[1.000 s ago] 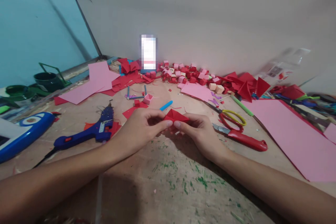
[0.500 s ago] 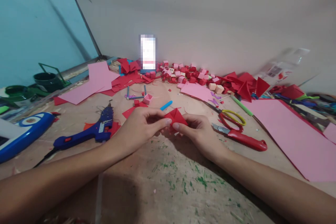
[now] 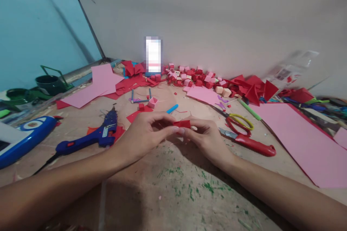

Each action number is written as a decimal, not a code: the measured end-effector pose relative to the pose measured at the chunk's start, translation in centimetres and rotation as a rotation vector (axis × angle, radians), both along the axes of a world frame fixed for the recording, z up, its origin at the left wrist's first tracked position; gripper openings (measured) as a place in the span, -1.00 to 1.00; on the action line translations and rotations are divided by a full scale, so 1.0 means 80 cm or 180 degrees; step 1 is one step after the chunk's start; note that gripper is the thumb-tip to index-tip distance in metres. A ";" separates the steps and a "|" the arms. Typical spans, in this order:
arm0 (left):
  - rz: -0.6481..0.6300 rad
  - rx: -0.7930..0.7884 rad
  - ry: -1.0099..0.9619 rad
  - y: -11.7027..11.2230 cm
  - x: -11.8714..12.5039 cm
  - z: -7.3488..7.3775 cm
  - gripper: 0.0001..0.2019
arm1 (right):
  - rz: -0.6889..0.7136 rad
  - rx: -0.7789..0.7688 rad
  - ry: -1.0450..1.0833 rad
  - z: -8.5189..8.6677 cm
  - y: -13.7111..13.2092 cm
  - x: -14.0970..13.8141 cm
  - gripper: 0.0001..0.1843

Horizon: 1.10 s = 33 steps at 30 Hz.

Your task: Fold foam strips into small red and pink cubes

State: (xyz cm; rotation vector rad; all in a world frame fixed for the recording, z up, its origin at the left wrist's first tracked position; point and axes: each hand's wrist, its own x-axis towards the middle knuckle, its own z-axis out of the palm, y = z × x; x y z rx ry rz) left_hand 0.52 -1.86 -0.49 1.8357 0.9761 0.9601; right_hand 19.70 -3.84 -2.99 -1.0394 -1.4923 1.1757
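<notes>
A small folded piece of red paper point(image 3: 182, 124) is pinched between both hands above the middle of the table. My left hand point(image 3: 148, 130) grips its left side with thumb and fingers closed. From the right, my right hand point(image 3: 204, 135) holds it the same way, the two thumbs meeting at its near edge. Fingertips hide part of the paper. A blue stick point(image 3: 172, 108) lies just beyond my hands. Further off are a small open pink paper box point(image 3: 153, 102) and a tiny red paper cube point(image 3: 141, 107) on a red scrap.
To the left lie a blue glue gun point(image 3: 89, 139) and a blue-white object point(image 3: 32, 133). On the right are scissors point(image 3: 240, 124), a red-handled cutter point(image 3: 255, 145) and a pink sheet point(image 3: 306, 140). A lit phone point(image 3: 153, 55) stands at the back beside piled paper cubes point(image 3: 187, 75).
The red paper has gone from a wide, diamond-like face toward me to a narrow folded strip. Both hands have stayed nearly in place, still holding it.
</notes>
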 end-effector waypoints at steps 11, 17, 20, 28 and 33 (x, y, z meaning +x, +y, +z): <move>0.0006 -0.0213 -0.0291 0.006 -0.002 -0.007 -0.90 | 0.0102 -0.0229 0.0435 -0.003 -0.001 0.003 -0.79; -0.0241 -0.0999 -0.0652 0.014 -0.003 -0.017 -0.82 | 0.0078 -0.0304 0.0660 -0.010 0.002 0.005 -0.70; -0.0322 -0.1080 -0.0837 0.014 -0.002 -0.019 -0.83 | 0.0045 -0.0261 0.0651 -0.011 0.002 0.005 -0.71; -0.0317 -0.1308 -0.0878 0.016 -0.004 -0.014 -0.77 | -0.0165 -0.0045 0.0316 -0.007 0.002 0.006 -0.66; -0.0126 -0.0808 -0.0588 0.009 -0.003 -0.008 -0.78 | -0.0271 0.0069 0.0070 -0.004 0.001 0.003 -0.67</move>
